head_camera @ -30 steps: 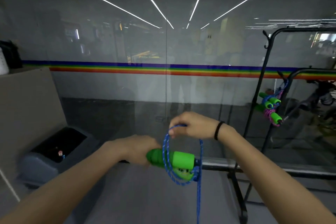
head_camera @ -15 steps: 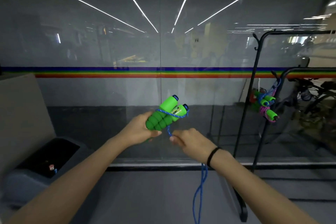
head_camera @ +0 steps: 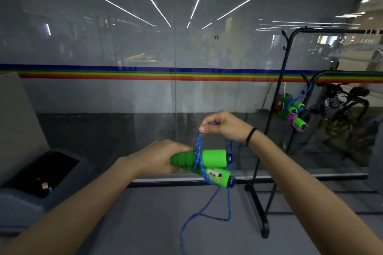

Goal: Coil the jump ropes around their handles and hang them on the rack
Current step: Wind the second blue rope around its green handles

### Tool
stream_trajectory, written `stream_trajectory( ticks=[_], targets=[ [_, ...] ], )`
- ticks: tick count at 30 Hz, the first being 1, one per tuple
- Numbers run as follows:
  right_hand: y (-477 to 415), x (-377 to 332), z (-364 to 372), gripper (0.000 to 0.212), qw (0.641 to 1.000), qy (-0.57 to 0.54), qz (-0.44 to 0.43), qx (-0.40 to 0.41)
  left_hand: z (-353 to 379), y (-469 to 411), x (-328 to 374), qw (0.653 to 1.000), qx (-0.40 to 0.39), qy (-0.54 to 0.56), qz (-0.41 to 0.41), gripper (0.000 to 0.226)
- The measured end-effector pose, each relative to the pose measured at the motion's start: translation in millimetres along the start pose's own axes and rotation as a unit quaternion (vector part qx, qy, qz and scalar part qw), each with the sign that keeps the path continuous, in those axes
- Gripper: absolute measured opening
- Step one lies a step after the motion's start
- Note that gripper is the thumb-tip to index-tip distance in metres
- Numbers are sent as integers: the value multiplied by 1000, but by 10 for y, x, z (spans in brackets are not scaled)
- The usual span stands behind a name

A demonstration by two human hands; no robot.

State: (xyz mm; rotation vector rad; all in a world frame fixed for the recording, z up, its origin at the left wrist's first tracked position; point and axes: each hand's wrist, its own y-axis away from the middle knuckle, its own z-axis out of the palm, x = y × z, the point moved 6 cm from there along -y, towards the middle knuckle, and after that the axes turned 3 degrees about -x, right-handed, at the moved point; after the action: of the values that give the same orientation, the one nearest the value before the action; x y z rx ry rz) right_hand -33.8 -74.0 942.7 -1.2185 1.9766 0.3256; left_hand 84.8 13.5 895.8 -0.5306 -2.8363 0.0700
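My left hand grips the two green foam handles of a jump rope, held side by side and pointing right. A blue rope is looped around the handles. My right hand pinches that rope just above the handles, and the loose rest of it hangs down toward the floor. A black rack stands to the right. Coiled jump ropes with green handles and blue and pink cords hang from it.
A glass wall with a rainbow stripe runs across in front of me. A grey bin with a dark opening stands low on the left beside a beige cabinet. Bicycles stand behind the rack.
My left hand turned the handles from tilted upward to level and lowered them. My right hand moved from below the handles to above them, carrying the blue rope around.
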Motion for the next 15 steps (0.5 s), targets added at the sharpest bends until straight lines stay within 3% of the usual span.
stream_trajectory(
  ticks=[3, 5, 7, 9, 12, 15],
  targets=[
    [61, 312, 112, 6, 987, -147, 34, 63, -121, -63, -23, 978, 83, 191, 17, 30],
    [104, 413, 205, 28, 986, -123, 55, 97, -147, -97, -117, 950, 123, 285, -6, 30],
    [107, 456, 362, 31, 994, -43, 59, 85, -112, -136, -229, 923, 158, 346, -54, 28],
    [123, 493, 429, 34, 994, 34, 71, 72, -60, -184, -315, 911, 183, 353, -105, 29],
    [177, 472, 380, 21, 983, 166, 77, 27, 26, -238, -378, 915, 200, 307, -171, 39],
    [221, 304, 315, 27, 953, 291, 72, -39, 74, -293, -303, 929, 198, 252, -187, 43]
  ],
)
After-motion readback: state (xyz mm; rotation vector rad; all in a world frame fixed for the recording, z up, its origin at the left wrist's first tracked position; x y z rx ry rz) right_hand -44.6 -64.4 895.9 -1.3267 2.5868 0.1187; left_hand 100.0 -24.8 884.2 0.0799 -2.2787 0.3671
